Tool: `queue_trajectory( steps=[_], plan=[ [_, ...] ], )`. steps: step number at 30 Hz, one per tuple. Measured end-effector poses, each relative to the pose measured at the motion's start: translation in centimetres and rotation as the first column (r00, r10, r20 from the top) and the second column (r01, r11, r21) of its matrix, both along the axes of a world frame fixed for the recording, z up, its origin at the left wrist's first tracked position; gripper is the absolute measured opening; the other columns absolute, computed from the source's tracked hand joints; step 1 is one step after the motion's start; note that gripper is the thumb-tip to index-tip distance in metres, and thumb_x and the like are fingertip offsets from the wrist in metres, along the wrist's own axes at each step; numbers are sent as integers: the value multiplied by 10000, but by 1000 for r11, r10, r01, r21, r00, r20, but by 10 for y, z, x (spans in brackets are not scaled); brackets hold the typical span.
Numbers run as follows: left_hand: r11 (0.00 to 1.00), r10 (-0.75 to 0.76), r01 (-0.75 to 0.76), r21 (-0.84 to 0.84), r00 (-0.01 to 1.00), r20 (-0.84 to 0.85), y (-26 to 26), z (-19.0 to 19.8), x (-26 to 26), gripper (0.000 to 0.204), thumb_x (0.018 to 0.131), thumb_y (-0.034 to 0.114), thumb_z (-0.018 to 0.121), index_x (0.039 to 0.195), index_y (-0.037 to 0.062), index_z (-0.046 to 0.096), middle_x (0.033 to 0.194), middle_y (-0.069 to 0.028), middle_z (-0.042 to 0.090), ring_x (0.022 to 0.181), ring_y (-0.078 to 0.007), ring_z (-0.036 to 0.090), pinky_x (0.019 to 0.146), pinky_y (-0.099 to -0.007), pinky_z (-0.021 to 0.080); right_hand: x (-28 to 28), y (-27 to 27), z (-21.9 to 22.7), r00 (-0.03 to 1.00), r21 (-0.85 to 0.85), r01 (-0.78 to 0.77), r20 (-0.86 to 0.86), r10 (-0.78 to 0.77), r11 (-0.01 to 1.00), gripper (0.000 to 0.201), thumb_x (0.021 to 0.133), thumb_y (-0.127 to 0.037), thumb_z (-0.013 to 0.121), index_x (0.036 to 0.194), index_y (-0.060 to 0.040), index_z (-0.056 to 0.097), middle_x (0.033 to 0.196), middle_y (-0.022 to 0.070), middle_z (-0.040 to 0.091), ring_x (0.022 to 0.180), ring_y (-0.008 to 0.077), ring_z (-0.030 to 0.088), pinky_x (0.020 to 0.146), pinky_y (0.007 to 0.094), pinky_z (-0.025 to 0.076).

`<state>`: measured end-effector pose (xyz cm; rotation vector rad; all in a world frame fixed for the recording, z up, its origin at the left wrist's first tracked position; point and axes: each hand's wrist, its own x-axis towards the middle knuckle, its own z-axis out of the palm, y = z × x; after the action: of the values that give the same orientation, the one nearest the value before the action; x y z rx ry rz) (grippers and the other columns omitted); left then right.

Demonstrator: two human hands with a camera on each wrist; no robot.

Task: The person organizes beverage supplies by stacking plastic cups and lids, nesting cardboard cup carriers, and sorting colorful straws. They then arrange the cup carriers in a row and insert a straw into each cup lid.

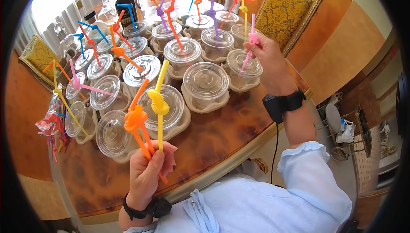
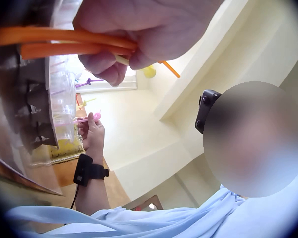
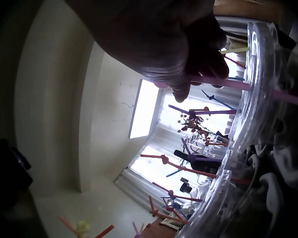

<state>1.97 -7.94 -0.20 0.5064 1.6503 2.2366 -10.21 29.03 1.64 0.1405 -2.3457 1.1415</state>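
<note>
In the head view my right hand (image 1: 268, 58) pinches a pink knotted drinking straw (image 1: 253, 37) whose lower part passes through the lid of a clear plastic cup (image 1: 253, 67). The right wrist view shows that same straw (image 3: 233, 83) running from my fingers into the lid. Nearer my body, my left hand (image 1: 147, 169) grips a few orange straws (image 1: 136, 121) and a yellow straw (image 1: 159, 105), knots upward. Lidded cups without straws, such as the front cup (image 1: 206, 80), the middle cup (image 1: 167, 105) and the left cup (image 1: 113, 132), stand close beyond it.
Pulp cup carriers (image 1: 208, 105) hold many lidded cups, most with knotted straws, on a glossy wooden table (image 1: 213, 141). A bag of straws (image 1: 52, 120) hangs at the left edge. Behind stand a dark bottle (image 1: 126, 11) and gold-patterned chairs (image 1: 286, 8).
</note>
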Motion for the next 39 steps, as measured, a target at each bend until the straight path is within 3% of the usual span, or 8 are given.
queue_trajectory(
  steps=[7,10,13,17,19,21,26,39],
  plan=[
    [1000,-16,15,18,999,33,0,-5,1,212,965,144,475,1048,-18,584,724,-27,541,579,-51,451,529,-182,368,79,-47,39,793,417,522,-559,-244,744,293,733,-234,752,919,-42,631,782,67,567,637,190,525,591,295,440],
    [999,-43,43,-13,998,56,2,-2,6,197,957,130,494,1045,-16,592,734,-13,539,599,-48,456,539,-179,371,123,-86,44,955,329,-93,-237,177,940,331,734,-221,760,985,-56,623,843,60,555,634,192,518,577,300,450],
    [979,-145,140,-150,989,-21,2,2,6,185,950,110,504,1042,-17,603,755,9,533,643,-41,472,564,-187,387,130,-135,33,785,38,-619,66,616,785,278,788,-162,720,1016,-44,615,878,80,563,670,194,543,585,299,464],
    [968,-247,245,-48,968,-42,0,-5,9,225,957,130,487,1083,-20,597,835,-12,576,724,-76,537,671,-205,445,106,-160,-2,624,6,-769,-212,752,639,217,843,-116,658,1021,-12,591,892,93,572,695,179,573,586,276,477],
    [998,16,-27,-50,979,-203,10,-10,7,266,965,195,476,1052,-28,592,916,-68,589,709,-90,549,637,-213,446,117,-151,18,700,-466,-670,-137,701,578,153,904,-119,581,1000,-2,560,904,90,583,678,151,573,596,253,484],
    [976,215,-214,34,943,-252,15,-12,4,337,971,284,469,1007,-32,581,1011,-116,578,707,-105,567,604,-219,459,104,-133,34,747,-542,-661,-414,520,518,130,949,-135,508,965,-7,529,878,96,594,638,115,555,592,224,473],
    [985,114,-93,143,982,-148,-1,-8,5,312,983,262,450,1066,-2,593,770,-24,554,626,-49,464,555,-184,363,63,-102,54,861,-238,-326,-475,183,915,110,966,-123,475,948,-25,522,791,62,600,575,60,497,543,172,406],
    [995,61,-51,81,991,-122,-3,-6,2,348,991,282,428,1095,-3,599,709,14,504,597,-34,409,538,-173,329,36,-112,43,941,-142,-238,-277,192,961,82,951,-105,500,933,-43,550,758,13,603,583,36,511,536,173,400]
  ],
)
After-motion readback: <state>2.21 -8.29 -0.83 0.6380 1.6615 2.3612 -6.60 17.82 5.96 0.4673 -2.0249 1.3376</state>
